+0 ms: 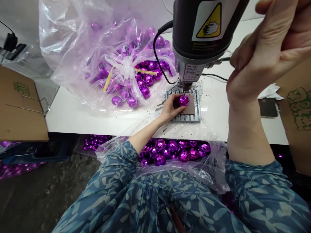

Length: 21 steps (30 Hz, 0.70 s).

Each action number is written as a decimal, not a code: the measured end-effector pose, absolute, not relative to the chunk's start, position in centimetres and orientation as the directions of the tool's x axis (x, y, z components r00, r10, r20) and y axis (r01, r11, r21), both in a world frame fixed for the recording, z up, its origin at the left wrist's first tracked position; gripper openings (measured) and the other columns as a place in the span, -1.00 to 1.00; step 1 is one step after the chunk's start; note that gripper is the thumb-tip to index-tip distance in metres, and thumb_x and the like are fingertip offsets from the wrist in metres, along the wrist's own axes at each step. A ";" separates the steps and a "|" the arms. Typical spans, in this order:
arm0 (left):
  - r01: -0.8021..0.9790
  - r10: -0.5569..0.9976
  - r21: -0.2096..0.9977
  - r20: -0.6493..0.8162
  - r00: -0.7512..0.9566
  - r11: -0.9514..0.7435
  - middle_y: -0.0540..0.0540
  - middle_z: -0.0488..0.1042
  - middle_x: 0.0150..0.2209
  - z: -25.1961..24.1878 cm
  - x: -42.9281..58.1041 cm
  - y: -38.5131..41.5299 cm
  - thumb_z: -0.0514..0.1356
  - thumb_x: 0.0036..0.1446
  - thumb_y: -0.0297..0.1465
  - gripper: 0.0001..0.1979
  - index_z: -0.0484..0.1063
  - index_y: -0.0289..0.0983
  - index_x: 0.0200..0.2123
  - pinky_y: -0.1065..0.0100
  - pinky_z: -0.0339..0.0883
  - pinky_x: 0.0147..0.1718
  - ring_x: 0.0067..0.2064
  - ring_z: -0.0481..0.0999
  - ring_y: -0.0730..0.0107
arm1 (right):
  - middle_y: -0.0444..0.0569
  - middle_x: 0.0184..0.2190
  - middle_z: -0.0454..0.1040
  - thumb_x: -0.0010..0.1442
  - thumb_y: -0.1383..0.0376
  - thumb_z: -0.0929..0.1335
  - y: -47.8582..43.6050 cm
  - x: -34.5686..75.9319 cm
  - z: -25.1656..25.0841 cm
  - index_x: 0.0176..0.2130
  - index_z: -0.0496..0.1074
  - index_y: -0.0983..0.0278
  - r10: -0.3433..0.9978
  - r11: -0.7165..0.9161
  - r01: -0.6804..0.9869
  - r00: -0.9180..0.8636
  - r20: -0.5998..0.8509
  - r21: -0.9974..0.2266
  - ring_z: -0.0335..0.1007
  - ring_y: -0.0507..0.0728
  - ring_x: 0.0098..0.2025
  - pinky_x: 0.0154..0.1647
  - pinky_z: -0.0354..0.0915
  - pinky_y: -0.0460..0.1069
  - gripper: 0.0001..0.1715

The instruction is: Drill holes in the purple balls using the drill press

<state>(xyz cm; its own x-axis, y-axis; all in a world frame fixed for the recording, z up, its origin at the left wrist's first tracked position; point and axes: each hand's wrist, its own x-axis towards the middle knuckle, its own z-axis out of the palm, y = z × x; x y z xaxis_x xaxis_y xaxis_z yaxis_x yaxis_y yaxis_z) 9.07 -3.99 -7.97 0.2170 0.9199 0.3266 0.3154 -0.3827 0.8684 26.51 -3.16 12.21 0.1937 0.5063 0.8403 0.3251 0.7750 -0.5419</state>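
Observation:
My left hand pinches a shiny purple faceted ball between thumb and fingers. The ball rests on a brown board lying over the slotted metal base of a bench drill press. Directly above it is the drill bit, its tip at or very close to the ball's top; whether it has entered cannot be made out. At the upper right, my right hand is closed around the drill press's feed lever, most of which the fingers hide.
A large clear plastic bag of purple balls lies left of the drill press. At the table's front edge, an open plastic bag holds several more balls. Dark shavings surround the base. A phone and cardboard boxes flank the white table.

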 end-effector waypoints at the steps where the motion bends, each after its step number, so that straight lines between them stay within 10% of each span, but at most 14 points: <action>1: 0.315 0.921 0.870 0.323 0.219 -0.380 -0.23 0.60 0.14 -7.9 9.1 -4.0 0.49 0.18 -0.20 -0.45 0.40 -0.18 0.15 -0.05 0.51 0.21 0.18 0.61 0.02 | 0.06 -0.20 0.45 0.33 -0.20 0.19 -3.3 26.3 11.9 -0.17 0.38 0.42 0.486 0.780 0.277 0.296 0.822 -0.561 0.32 -0.23 -0.39 -0.35 0.23 -0.15 -0.29; 21: 0.279 0.920 0.883 0.322 0.221 -0.377 -0.20 0.61 0.13 -7.9 9.0 -3.9 0.49 0.18 -0.20 -0.47 0.42 -0.19 0.13 0.03 0.49 0.19 0.17 0.61 0.06 | -0.22 -0.67 -0.01 0.45 -0.02 0.16 -1.2 27.7 4.6 -0.25 0.27 0.30 0.267 0.926 0.167 0.348 0.899 -0.340 -0.08 -0.21 -0.68 -0.56 -0.09 -0.16 -0.54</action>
